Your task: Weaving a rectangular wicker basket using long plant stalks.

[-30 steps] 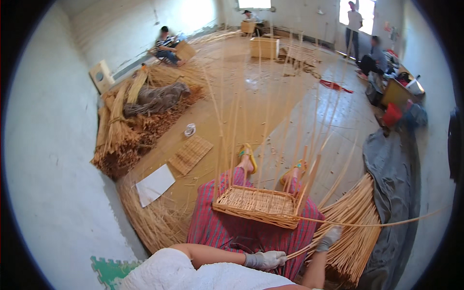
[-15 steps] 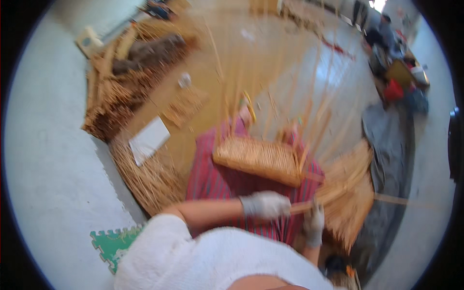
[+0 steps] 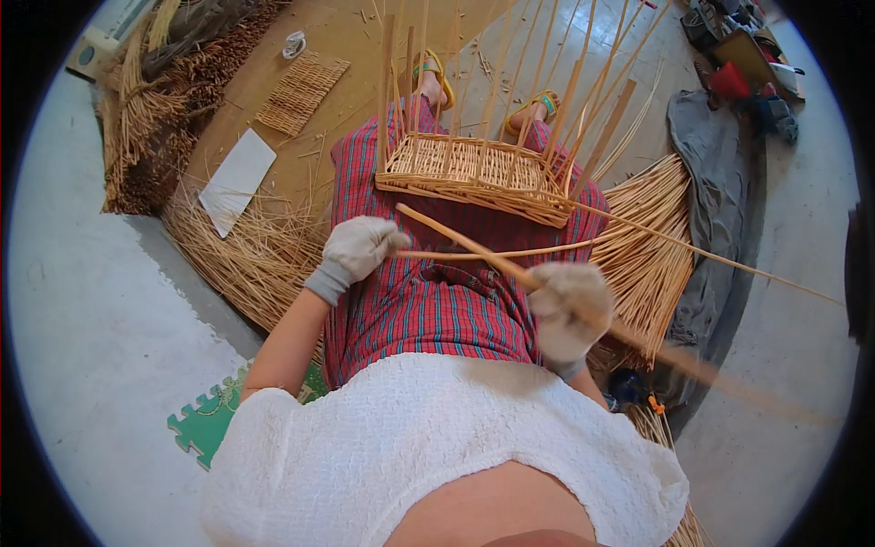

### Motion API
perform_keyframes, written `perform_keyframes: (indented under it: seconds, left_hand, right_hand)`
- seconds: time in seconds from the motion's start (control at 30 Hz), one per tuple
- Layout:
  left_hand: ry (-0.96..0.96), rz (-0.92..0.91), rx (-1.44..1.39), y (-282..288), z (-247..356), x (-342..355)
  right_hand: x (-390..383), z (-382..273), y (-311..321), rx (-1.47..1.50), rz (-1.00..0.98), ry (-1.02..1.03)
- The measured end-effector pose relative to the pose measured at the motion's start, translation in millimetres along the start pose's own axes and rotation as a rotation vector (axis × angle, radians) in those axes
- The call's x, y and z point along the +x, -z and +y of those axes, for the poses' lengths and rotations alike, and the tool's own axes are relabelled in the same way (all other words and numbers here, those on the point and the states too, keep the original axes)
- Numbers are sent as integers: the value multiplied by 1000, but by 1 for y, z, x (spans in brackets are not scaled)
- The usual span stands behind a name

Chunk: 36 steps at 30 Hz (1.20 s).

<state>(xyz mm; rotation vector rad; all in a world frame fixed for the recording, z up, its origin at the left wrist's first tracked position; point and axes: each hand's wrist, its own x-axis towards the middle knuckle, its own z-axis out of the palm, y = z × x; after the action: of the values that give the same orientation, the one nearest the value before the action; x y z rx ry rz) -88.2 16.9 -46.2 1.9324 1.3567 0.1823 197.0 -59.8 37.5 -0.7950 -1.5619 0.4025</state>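
Observation:
A shallow woven wicker basket (image 3: 467,166) with tall upright stakes lies across my lap on the red striped cloth. My left hand (image 3: 361,246), in a pale work glove, is closed on the end of a thin wicker rod (image 3: 469,256) that runs right toward a bundle. My gloved right hand (image 3: 572,312), blurred by motion, grips a thicker wicker rod (image 3: 453,235). That rod slants from below the basket past the hand, crosses the thin rod, and smears at its lower right end. Another long rod (image 3: 720,259) extends rightward from near the basket's right corner.
Cut rods (image 3: 652,264) lie fanned at my right beside a grey cloth (image 3: 706,173). Loose thin rods (image 3: 260,251) and a white sheet (image 3: 239,178) are at my left. Beyond are a small woven mat (image 3: 303,91) and stacked bundles (image 3: 169,118). A green foam mat (image 3: 214,419) lies lower left.
My hands have moved apart, the left going left and up, the right rising. The thicker rod now slants across the thin one. The view has tilted down, with the basket higher in it.

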Motion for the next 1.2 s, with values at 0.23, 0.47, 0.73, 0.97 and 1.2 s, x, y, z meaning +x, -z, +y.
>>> perform_keyframes:
  seconds: [0.23, 0.47, 0.73, 0.97, 1.2]
  left_hand:
    - [-78, 501, -15, -50, 14, 66]
    - [-115, 522, -6, -61, 4, 80]
    - [270, -270, -865, -48, 68, 145]
    - [282, 59, -831, -77, 83, 135]
    - [375, 47, -744, -91, 61, 151]
  right_hand:
    - [1, 86, 29, 212, 337, -509]
    - [-46, 157, 40, 302, 375, -902]
    - [-38, 162, 44, 337, 388, -967]
    - [60, 199, -15, -273, -30, -338]
    - [114, 280, -51, 140, 395, -1037]
